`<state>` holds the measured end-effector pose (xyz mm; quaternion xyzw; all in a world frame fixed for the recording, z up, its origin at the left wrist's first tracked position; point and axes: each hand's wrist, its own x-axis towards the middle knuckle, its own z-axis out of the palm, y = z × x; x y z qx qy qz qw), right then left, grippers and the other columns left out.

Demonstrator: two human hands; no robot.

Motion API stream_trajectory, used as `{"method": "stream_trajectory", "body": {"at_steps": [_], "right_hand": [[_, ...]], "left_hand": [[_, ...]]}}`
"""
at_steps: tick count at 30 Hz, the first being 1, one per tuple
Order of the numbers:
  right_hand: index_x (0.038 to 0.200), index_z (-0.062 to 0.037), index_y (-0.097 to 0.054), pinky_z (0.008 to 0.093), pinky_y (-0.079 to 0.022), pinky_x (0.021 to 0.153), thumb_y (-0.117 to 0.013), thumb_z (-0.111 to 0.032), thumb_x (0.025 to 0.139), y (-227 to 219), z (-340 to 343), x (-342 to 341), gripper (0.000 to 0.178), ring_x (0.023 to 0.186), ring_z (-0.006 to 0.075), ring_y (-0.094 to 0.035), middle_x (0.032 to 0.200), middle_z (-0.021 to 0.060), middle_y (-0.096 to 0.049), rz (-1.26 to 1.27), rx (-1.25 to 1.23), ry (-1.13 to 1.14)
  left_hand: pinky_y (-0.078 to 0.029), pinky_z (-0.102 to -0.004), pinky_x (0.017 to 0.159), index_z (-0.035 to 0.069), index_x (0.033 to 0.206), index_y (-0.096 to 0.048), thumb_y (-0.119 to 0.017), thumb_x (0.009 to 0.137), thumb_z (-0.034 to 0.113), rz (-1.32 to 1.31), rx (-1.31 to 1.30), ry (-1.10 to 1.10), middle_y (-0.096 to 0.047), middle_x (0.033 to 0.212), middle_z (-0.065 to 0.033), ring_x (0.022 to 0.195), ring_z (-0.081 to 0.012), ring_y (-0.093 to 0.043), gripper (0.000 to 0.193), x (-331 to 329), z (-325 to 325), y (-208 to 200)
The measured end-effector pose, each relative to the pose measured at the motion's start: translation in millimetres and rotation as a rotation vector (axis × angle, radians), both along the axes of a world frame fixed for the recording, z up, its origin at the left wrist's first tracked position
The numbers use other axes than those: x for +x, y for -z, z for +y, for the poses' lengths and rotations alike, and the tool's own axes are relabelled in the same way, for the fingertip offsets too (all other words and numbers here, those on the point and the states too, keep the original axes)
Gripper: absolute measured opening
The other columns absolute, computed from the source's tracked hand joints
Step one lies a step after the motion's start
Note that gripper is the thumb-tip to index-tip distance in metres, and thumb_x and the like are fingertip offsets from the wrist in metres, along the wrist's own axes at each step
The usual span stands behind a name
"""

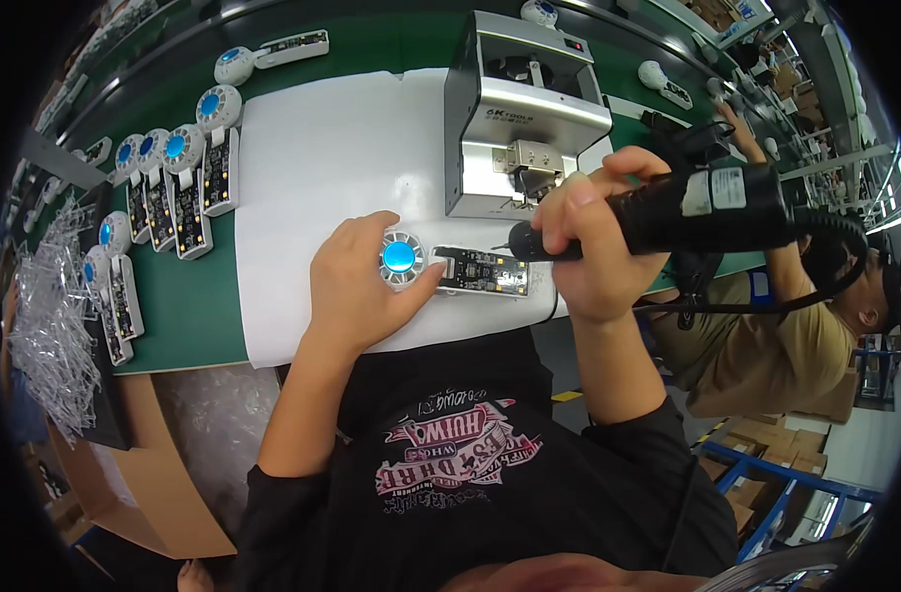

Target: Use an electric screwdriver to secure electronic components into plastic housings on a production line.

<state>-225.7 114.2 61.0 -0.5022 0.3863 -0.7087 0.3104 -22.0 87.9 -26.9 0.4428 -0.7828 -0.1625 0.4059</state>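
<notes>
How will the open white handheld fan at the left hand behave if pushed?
The handheld fan would probably slide rather than roll, given its long, boxy handle. Likely stiff, since the casing looks like hard plastic. Possibly fragile: its circuit board is exposed.

silver machine [534,123]: dark lettering [511,113] | black shirt [510,493]: pink, white lettering [460,449] | driver [648,217]: white label [713,191], unreadable

- Left of the silver screw feeder [529,113], the bare white sheet [332,138] leaves a wide lane.
- Farther left of the feeder, a row of handheld fans [190,219] blocks passage.
- Before the feeder, the left hand [357,271] and an opened fan [485,269] crowd the near strip.
- At the feeder's front right, the right hand [608,252] and electric screwdriver [658,217] bar the way.
</notes>
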Motion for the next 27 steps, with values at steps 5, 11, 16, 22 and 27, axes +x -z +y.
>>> {"method": "stream_trajectory", "body": {"at_steps": [5, 11, 16, 22, 27], "right_hand": [[0.117, -0.0023, -0.044, 0.0357, -0.052, 0.058, -0.062, 0.003, 0.087, 10, -2, 11, 0.036, 0.052, 0.0145, -0.054, 0.070, 0.0062, -0.055, -0.029, -0.008, -0.070], [0.114, -0.0035, -0.045, 0.0345, -0.052, 0.058, -0.062, 0.003, 0.087, 18, -10, 18, 0.032, 0.052, 0.0144, -0.053, 0.068, 0.0056, -0.054, 0.004, 0.038, -0.052], [0.109, -0.0064, -0.048, 0.0330, -0.049, 0.055, -0.062, 0.005, 0.087, 19, -15, 29, 0.028, 0.051, 0.0139, -0.052, 0.068, 0.0045, -0.052, 0.004, 0.115, -0.096], [0.127, -0.0058, -0.050, 0.0251, -0.041, 0.052, -0.066, 0.005, 0.086, 31, -14, 5, 0.045, 0.058, 0.0074, -0.046, 0.071, 0.0001, -0.051, 0.037, 0.074, -0.161], [0.137, 0.0063, -0.043, 0.0298, -0.043, 0.062, -0.056, -0.006, 0.096, 16, 12, -44, 0.045, 0.056, 0.0113, -0.047, 0.070, 0.0032, -0.052, 0.223, -0.274, -0.109]], "left_hand": [[-0.053, -0.0403, 0.071, 0.000, 0.100, -0.064, -0.084, 0.072, 0.031, -0.024, -0.002, 0.002, -0.067, 0.087, -0.0149, 0.080, -0.0320, -0.066, 0.046, -2, 3, -1], [-0.054, -0.0400, 0.071, 0.000, 0.104, -0.063, -0.085, 0.072, 0.025, 0.002, 0.011, 0.056, -0.068, 0.091, -0.0175, 0.081, -0.0339, -0.067, 0.046, -1, -6, 9], [-0.052, -0.0430, 0.071, -0.001, 0.101, -0.062, -0.084, 0.073, 0.031, 0.020, -0.040, 0.052, -0.065, 0.088, -0.0171, 0.081, -0.0353, -0.064, 0.048, 8, -5, 14], [-0.052, -0.0492, 0.076, 0.004, 0.092, -0.062, -0.080, 0.072, 0.046, 0.104, 0.036, 0.040, -0.064, 0.091, -0.0188, 0.088, -0.0408, -0.063, 0.050, -8, 6, 23], [-0.052, -0.0484, 0.078, 0.003, 0.093, -0.061, -0.081, 0.068, 0.046, 0.038, 0.123, 0.051, -0.065, 0.093, -0.0179, 0.091, -0.0398, -0.063, 0.054, -29, 10, 4]]}}
